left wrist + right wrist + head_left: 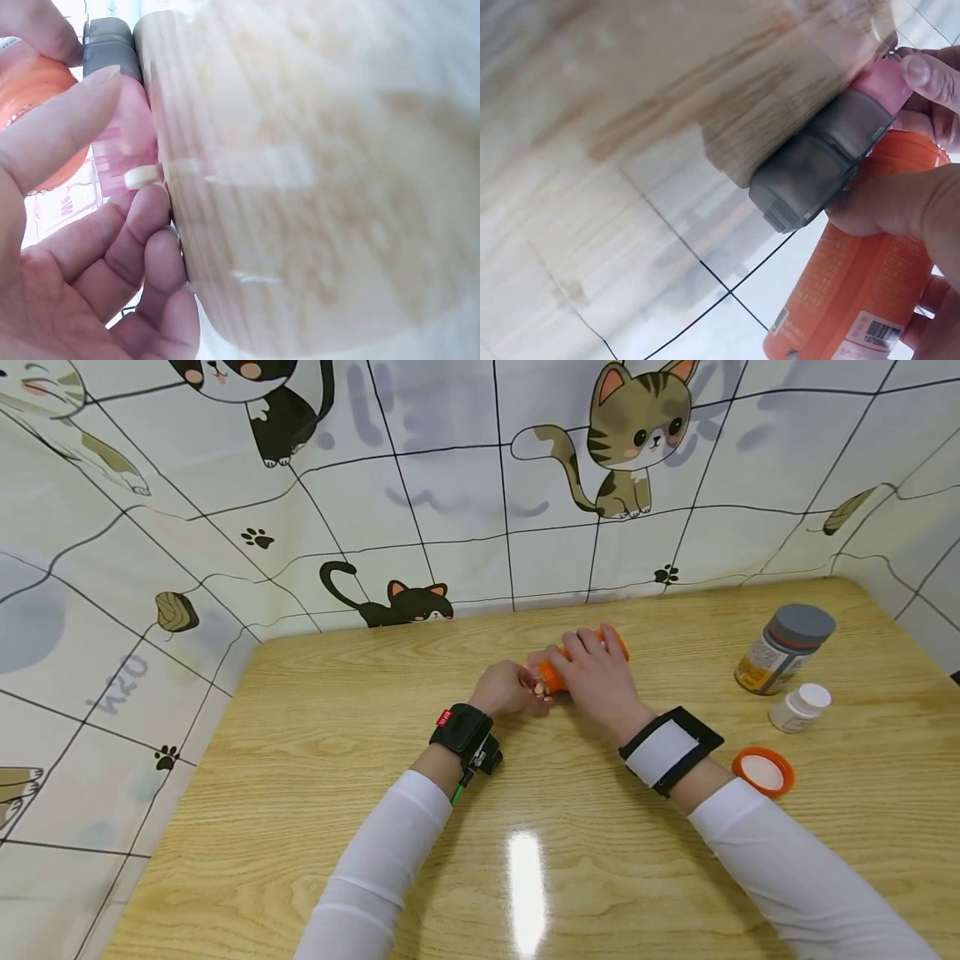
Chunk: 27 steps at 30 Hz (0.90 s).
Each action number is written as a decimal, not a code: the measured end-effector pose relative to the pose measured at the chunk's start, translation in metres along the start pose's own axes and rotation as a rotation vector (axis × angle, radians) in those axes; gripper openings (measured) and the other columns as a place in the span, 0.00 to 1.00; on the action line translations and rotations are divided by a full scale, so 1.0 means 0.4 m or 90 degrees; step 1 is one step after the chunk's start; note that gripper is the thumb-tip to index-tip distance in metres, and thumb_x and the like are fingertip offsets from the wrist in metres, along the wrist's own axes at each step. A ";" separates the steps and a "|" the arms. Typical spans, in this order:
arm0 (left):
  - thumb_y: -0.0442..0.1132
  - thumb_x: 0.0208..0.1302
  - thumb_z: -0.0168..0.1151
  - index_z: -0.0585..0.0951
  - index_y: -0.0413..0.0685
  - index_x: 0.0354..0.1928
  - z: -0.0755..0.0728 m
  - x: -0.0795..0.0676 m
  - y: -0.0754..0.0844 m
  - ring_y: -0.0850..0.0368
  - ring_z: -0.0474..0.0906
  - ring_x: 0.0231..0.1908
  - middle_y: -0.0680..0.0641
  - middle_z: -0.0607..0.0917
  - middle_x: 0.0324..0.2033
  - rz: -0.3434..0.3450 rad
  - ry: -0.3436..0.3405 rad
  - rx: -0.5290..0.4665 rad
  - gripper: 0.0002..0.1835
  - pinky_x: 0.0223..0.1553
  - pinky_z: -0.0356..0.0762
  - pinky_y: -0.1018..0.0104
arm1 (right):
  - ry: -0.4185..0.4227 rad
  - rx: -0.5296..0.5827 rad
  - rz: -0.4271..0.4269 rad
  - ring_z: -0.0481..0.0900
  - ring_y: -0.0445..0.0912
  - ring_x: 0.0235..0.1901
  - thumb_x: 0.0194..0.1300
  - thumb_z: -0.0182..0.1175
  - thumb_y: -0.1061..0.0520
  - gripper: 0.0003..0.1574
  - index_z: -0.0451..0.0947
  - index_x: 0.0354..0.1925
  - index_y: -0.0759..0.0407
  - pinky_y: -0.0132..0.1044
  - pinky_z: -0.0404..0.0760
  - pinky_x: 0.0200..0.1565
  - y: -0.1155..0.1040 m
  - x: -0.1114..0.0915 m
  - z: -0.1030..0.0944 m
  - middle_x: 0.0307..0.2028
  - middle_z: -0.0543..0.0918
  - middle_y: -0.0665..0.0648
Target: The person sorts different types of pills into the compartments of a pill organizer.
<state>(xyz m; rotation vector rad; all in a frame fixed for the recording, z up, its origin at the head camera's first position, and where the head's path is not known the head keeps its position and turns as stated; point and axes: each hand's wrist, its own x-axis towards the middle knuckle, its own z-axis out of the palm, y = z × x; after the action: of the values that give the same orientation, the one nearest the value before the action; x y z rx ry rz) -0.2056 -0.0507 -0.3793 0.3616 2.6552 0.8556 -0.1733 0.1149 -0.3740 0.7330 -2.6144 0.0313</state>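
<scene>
My right hand (600, 681) grips an orange pill bottle (855, 277), tilted with its mouth toward my left hand (506, 689). Several pale pills (542, 690) show at the mouth, between the hands. A pill box with pink and grey sections (111, 46) lies low by the table in the left wrist view. My left thumb reaches over its pink part (133, 112), with the other fingers curled beneath. One pale pill (141, 177) shows just above a left fingertip. In the right wrist view the grey sections (802, 176) stick out beside my right thumb.
An orange cap (763, 772) with a white liner lies on the wooden table (315, 827) right of my right wrist. Behind it stand a small white bottle (799, 707) and a grey-lidded jar (783, 647). A cat-printed sheet (465, 493) rises along the table's back edge.
</scene>
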 end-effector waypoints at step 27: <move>0.45 0.46 0.72 0.79 0.44 0.35 -0.003 -0.010 0.013 0.55 0.69 0.31 0.49 0.77 0.29 -0.015 -0.005 0.003 0.17 0.26 0.62 0.71 | -0.122 0.603 0.281 0.72 0.57 0.49 0.49 0.70 0.60 0.38 0.63 0.55 0.66 0.55 0.69 0.52 -0.034 -0.143 -0.115 0.49 0.74 0.66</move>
<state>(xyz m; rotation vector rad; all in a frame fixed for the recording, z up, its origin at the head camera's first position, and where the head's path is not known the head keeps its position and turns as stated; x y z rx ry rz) -0.2016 -0.0486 -0.3745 0.3330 2.6487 0.8392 -0.1043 0.1375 -0.3565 0.4025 -2.8132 1.4537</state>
